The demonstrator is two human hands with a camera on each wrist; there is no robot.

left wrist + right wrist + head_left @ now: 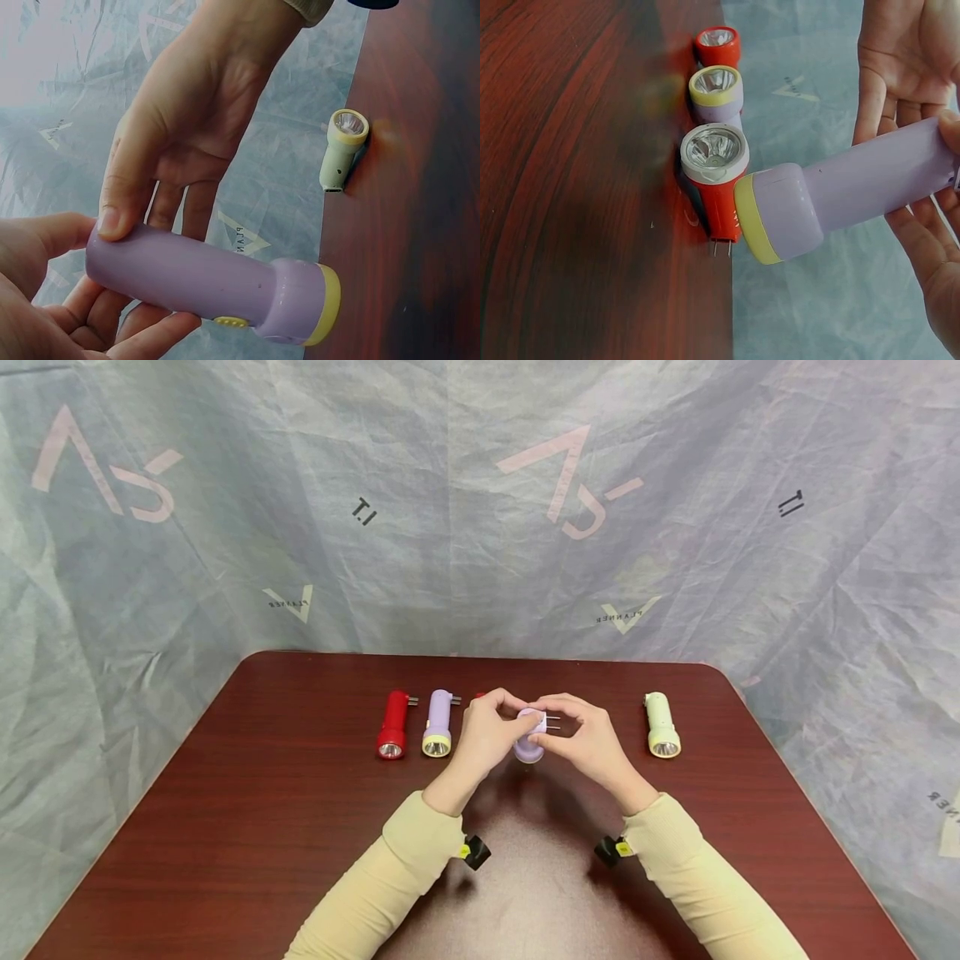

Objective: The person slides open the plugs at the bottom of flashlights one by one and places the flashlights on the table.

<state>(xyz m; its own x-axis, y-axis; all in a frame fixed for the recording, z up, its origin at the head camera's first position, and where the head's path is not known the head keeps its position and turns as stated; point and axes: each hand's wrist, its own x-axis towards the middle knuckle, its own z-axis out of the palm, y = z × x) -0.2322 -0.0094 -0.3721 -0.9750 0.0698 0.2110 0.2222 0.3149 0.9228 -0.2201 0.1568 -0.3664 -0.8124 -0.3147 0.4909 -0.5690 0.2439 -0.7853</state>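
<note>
A lilac flashlight (pixel 528 752) with a yellow head rim is held above the table between both hands, its lens end pointing down toward the table's near side. My left hand (pixel 486 735) grips the tail end, the thumb on its end face. From the other side my right hand (pixel 588 742) pinches the same end with thumb and fingers. Two metal plug prongs (pixel 553 722) stick out from the tail toward the right hand. In the left wrist view, a yellow switch (pixel 231 322) shows on the barrel, close to the left fingertips.
On the dark red table (pixel 300 827) lie a red flashlight (pixel 393 723) and a lilac one (pixel 438 720) to the left. A red flashlight with a white rim (pixel 721 202) is mostly hidden behind the left hand in the head view. A pale green flashlight (pixel 660 720) lies right.
</note>
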